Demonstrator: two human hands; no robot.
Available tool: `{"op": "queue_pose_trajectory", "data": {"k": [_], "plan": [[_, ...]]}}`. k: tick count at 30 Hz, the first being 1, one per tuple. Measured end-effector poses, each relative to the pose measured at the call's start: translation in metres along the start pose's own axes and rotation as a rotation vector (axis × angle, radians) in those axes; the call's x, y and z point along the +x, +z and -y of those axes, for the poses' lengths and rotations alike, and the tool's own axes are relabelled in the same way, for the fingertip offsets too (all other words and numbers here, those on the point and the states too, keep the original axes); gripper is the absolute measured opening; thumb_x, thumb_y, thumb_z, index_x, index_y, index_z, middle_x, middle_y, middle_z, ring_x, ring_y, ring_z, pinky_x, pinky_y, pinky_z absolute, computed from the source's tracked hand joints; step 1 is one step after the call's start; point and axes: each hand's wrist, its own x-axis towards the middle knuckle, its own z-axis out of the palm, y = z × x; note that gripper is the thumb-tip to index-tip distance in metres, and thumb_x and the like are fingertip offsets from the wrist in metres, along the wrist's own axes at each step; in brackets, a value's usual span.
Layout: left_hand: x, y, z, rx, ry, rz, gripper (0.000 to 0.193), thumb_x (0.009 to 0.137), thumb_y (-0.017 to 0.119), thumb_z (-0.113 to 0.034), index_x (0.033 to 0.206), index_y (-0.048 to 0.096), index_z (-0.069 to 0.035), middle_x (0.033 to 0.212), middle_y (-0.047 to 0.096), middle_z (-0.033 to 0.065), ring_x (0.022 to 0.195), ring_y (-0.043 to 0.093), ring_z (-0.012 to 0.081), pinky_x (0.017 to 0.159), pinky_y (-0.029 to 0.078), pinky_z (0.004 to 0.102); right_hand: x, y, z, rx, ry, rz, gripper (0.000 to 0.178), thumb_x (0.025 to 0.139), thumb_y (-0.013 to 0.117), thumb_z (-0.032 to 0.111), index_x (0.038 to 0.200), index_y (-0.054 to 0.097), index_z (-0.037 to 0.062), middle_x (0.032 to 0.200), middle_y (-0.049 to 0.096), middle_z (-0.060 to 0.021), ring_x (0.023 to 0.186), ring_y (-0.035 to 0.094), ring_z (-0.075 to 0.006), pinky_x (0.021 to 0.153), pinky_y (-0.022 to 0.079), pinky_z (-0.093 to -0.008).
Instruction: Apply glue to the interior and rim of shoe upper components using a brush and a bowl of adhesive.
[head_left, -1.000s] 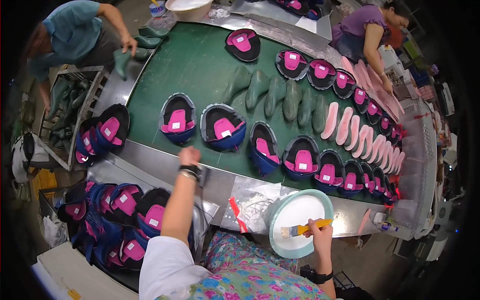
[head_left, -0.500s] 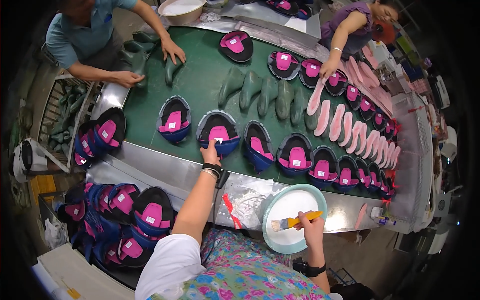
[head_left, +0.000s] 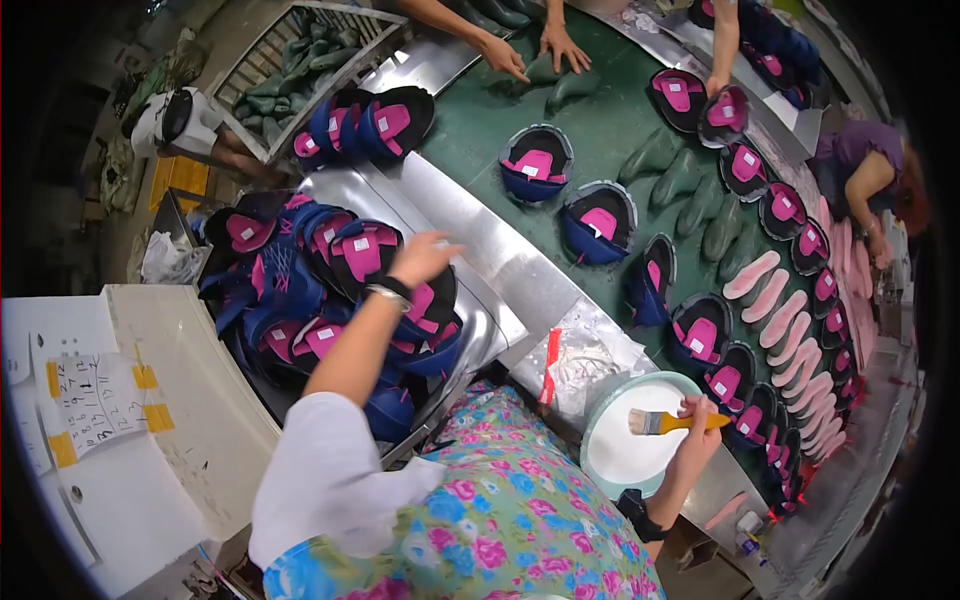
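Observation:
My left hand hovers above a heaped bin of blue and black shoe uppers with pink linings. Its fingers stretch out with nothing in them. On the right, my right hand grips a paintbrush by its yellow handle. The pale bristles are over a pale green bowl of white liquid, and whether they touch it I cannot tell. Along the near side of the green table runs a row of shoe uppers, among them one with a small white tag on its pink lining.
Green shoe lasts and pink insoles line the table's middle. At the far side, a co-worker's hands touch lasts; another hand reaches to an upper. A clear plastic bag lies by the bowl. Farther right is a person in purple.
My view has turned left. My left hand has let go of an upper on the table and moved left over the heap. The brush remains in my right hand above the bowl.

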Motion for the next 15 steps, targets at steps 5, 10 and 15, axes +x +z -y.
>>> {"op": "queue_pose_trajectory", "data": {"k": [5,10,15], "plan": [[-0.033,-0.042,0.154,0.107,-0.416,0.267,0.058,0.064,0.072,-0.05,0.088,0.068,0.003,0.091,0.065,0.0257,0.092,0.062,0.0361,0.083,0.048,0.0388,0.008,0.042,0.009,-0.014,0.093,0.241,0.029,0.093,0.054,0.028,0.082,0.06,0.0025,0.07,0.057,-0.002,0.059,0.051,-0.0077,0.054,0.041,-0.0225],[-0.011,0.001,0.096,0.172,-0.081,-0.046,0.029,0.087,0.052,-0.025,0.094,0.061,0.002,0.095,0.061,0.0269,0.092,0.057,0.0443,0.081,0.046,0.0496,0.0,0.093,0.009,-0.262,-0.155,0.491,0.017,0.09,0.056,0.017,0.087,0.062,0.0013,0.073,0.059,-0.006,0.063,0.055,-0.013,0.057,0.043,-0.026],[-0.055,-0.012,-0.033,-0.017,0.053,-0.183,0.032,0.092,0.042,-0.019,0.113,0.046,0.005,0.084,0.059,0.0331,0.083,0.056,0.0498,0.075,0.043,0.056,-0.034,0.159,0.056,-0.401,-0.73,0.614,0.033,0.071,0.073,0.018,0.1,0.063,0.007,0.112,0.059,-0.0069,0.101,0.054,-0.0284,0.083,0.047,-0.0365]]}}
